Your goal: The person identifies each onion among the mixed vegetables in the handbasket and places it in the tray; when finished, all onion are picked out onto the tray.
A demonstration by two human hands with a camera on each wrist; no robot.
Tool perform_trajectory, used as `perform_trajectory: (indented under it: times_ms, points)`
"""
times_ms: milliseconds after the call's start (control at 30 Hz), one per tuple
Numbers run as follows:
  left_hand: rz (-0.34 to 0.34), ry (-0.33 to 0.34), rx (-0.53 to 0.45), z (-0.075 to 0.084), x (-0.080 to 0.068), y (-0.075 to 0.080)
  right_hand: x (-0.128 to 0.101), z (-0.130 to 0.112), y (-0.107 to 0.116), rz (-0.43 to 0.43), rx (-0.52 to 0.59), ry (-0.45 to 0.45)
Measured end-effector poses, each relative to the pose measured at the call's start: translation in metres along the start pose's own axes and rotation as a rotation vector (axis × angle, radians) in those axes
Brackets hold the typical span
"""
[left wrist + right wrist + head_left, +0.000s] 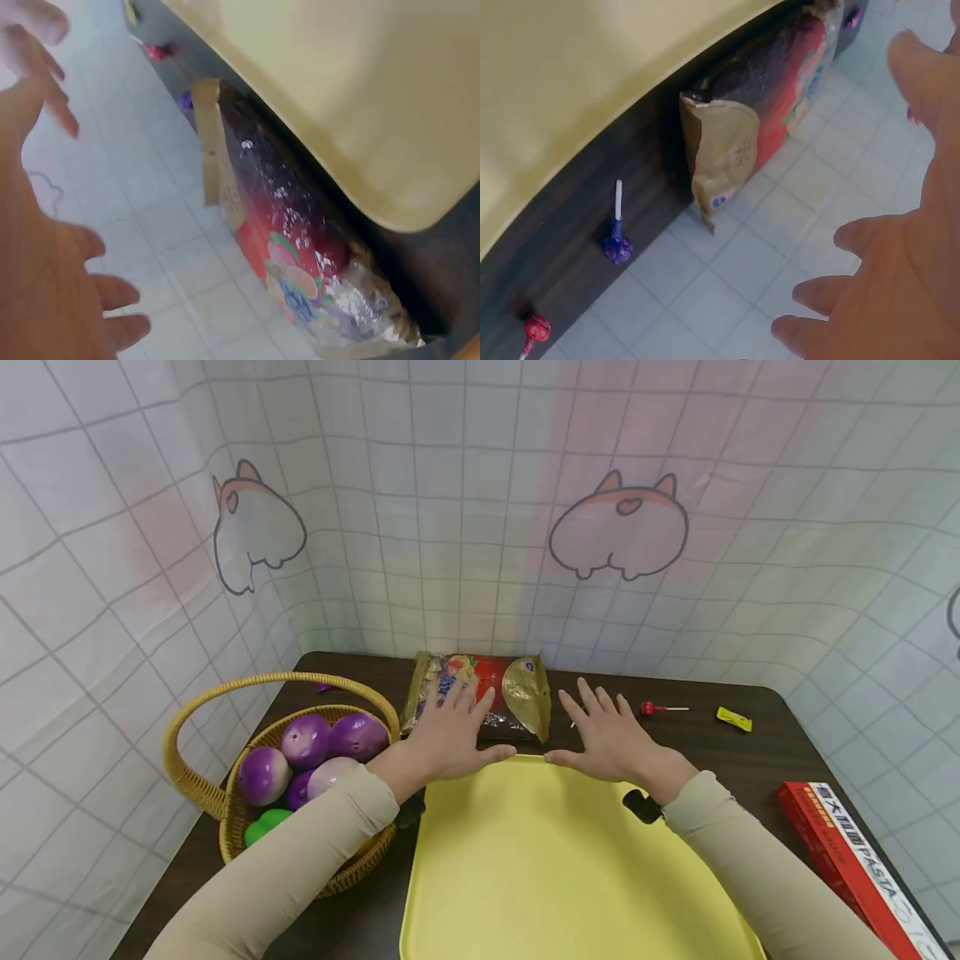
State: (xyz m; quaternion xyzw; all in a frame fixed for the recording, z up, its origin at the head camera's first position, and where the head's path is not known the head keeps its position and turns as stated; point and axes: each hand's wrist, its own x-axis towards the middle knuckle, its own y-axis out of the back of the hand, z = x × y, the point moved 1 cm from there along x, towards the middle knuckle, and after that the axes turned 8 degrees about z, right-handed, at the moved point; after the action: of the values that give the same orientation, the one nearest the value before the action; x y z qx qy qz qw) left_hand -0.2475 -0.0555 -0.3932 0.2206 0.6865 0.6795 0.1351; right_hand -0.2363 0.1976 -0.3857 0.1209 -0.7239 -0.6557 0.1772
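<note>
Both hands are held out side by side with fingers spread and nothing in them. In the head view my left hand (450, 735) overlaps the front of a shiny red and gold bag with fruit pictures (498, 689). My right hand (611, 739) is above the far edge of a yellow tray (555, 860), thumb pointing toward the left thumb. The right wrist view shows a purple-wrapped lollipop (617, 247) and a red-wrapped lollipop (536, 328) on the dark table, beyond the tray's edge. In the left wrist view the bag (289, 232) lies along the tray's far side.
A wicker basket (232, 814) with a tall handle stands left, holding several purple-and-white round vegetables (306, 741) and a green one (266, 825). A small yellow packet (733, 719) lies back right; a red pasta box (855, 868) lies along the right edge. Grid-patterned cloth surrounds the table.
</note>
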Motion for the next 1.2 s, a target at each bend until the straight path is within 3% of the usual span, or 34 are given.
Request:
perform_trajectory:
  times_ms: [167,400,500,633,833,1033,1133,1200]
  points:
    - [-0.01,-0.047,-0.072,0.009,-0.028,-0.001,-0.018,-0.006,-0.01,0.007,0.043,0.006]
    - [0.078,-0.021,-0.24,0.006,-0.084,0.018,-0.046,-0.028,-0.022,0.121,0.165,-0.005]
    - [0.173,-0.001,-0.283,-0.005,-0.109,0.029,-0.055,-0.038,-0.029,0.176,0.215,0.002]
    - [0.406,0.069,-0.339,-0.03,-0.138,0.038,-0.06,-0.048,-0.04,0.228,0.293,0.01]
    - [0.71,0.308,-0.498,-0.085,-0.174,0.041,-0.059,-0.067,-0.058,0.218,0.435,-0.044]
    - [1.076,0.682,-0.622,-0.122,-0.209,0.026,-0.053,-0.094,-0.074,0.204,0.559,-0.017]
    - [1.194,0.864,-0.725,-0.134,-0.221,0.015,-0.049,-0.107,-0.078,0.213,0.611,0.013]
    - [1.231,0.969,-0.802,-0.141,-0.225,0.008,-0.047,-0.116,-0.079,0.231,0.649,0.04]
